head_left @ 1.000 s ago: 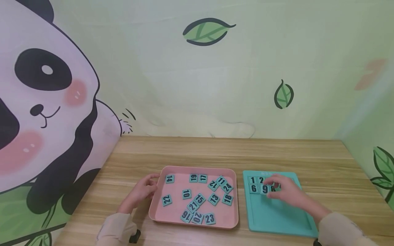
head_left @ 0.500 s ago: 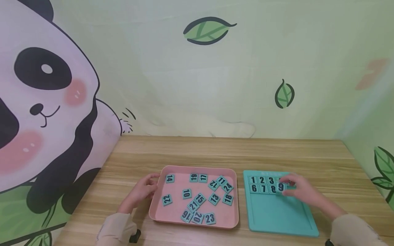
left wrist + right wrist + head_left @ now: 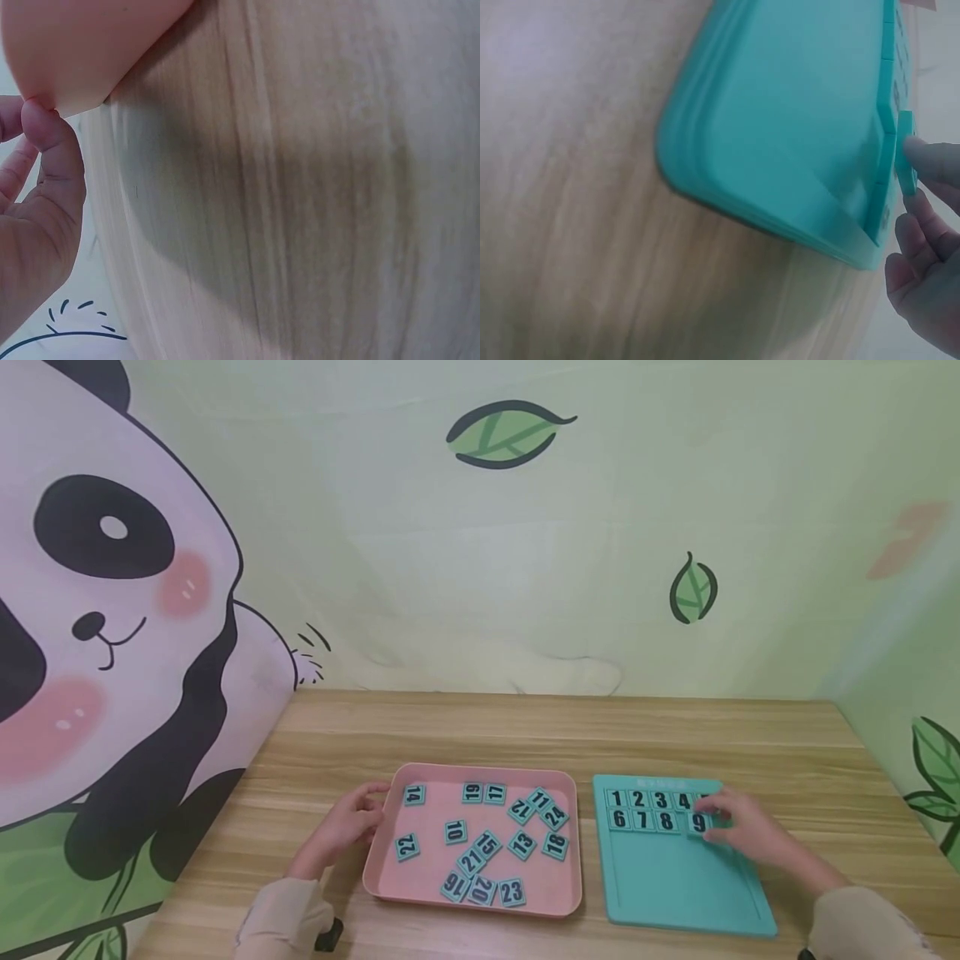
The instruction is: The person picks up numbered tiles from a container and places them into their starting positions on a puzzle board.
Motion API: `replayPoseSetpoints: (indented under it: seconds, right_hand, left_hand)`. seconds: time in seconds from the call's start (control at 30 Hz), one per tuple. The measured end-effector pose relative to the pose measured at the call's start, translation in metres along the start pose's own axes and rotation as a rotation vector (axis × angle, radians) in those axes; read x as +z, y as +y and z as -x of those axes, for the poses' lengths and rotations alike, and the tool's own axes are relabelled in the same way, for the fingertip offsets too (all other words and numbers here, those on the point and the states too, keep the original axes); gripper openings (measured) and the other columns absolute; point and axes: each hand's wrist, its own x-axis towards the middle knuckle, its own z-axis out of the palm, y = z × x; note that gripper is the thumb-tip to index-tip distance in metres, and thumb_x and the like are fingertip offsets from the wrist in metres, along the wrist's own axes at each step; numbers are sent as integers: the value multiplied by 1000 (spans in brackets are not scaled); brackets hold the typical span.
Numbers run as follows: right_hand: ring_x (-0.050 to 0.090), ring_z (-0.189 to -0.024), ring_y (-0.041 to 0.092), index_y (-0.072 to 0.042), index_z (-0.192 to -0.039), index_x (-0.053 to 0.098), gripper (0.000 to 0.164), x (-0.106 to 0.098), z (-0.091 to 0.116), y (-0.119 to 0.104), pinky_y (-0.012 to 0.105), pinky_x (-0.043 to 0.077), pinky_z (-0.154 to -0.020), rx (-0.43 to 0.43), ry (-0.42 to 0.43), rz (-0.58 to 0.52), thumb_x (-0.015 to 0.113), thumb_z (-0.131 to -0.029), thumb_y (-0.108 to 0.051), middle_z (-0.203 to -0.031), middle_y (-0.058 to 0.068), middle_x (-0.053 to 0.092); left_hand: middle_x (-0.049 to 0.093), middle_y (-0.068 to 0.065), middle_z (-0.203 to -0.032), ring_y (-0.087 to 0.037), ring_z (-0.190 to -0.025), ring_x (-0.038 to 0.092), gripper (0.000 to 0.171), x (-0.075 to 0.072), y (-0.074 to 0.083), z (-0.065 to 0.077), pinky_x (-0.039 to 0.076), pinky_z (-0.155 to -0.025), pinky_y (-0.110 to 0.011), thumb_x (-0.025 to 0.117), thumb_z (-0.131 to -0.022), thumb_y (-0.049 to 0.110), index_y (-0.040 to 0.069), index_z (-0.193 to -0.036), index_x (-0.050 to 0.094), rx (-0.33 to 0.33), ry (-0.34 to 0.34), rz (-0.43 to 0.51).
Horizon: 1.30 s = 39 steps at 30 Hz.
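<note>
My right hand (image 3: 738, 827) pinches a teal number tile marked 9 (image 3: 699, 823) over the teal board (image 3: 675, 885). The tile hangs just right of the 8 tile (image 3: 666, 821), in the board's second row. In the right wrist view, the held tile (image 3: 906, 142) stands a little above the row, between thumb and fingers. Tiles 1 to 4 line the top row, and my fingers partly hide the one beside the 4 (image 3: 683, 802). At the far left, my left hand (image 3: 352, 818) holds the rim of the pink tray (image 3: 381, 881), thumb against its wall.
Loose number tiles lie scattered in the tray, some turned sideways or upside down, such as the 23 (image 3: 512, 893) and 14 (image 3: 414, 795). Tray and board stand side by side on the wooden table (image 3: 525, 727). Behind is a panda-print wall (image 3: 375, 568).
My right hand has carried the 9 tile rightward along the second row, from over the 7 to right of the 8. The left hand and tray have stayed put.
</note>
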Motion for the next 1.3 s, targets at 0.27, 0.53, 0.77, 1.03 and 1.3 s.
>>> replayPoseSetpoints:
  seconds: [0.27,0.53,0.77,1.03,1.3]
  right_hand:
    - [51,-85,23,-2,-102,62,34,7,-3,2,34,45,-69,74,-3,39,66,-69,-7,-96,12,55]
    - [51,-95,34,-4,-104,62,34,15,-4,4,50,42,-78,104,-1,50,66,-71,-9,-103,17,54]
    - [52,-93,31,-5,-106,61,35,15,-6,-2,46,44,-77,101,19,40,66,-71,-12,-101,15,55]
    - [50,-82,19,-3,-104,62,32,19,-16,-24,26,40,-64,-12,72,-26,67,-73,-11,-94,10,58]
    - [49,-84,20,-4,-105,61,32,27,-25,-52,28,42,-66,-50,18,-101,65,-75,-13,-100,9,58]
  left_hand:
    - [48,-11,-85,-14,-58,47,44,0,-1,0,41,-50,-25,47,-80,-3,5,-123,44,5,-5,0]
    - [48,-10,-85,-15,-59,47,43,1,0,0,43,-52,-26,48,-80,-3,6,-122,45,-1,2,1]
    - [47,-10,-84,-15,-59,47,43,0,0,1,43,-53,-26,48,-80,-2,5,-122,45,5,-1,-1]
    - [48,-11,-87,-16,-63,48,43,-1,0,1,44,-55,-27,48,-81,-2,6,-123,45,0,2,-9]
    - [48,-12,-87,-16,-62,48,43,-1,0,1,43,-54,-27,48,-81,-2,6,-123,45,-2,5,-5]
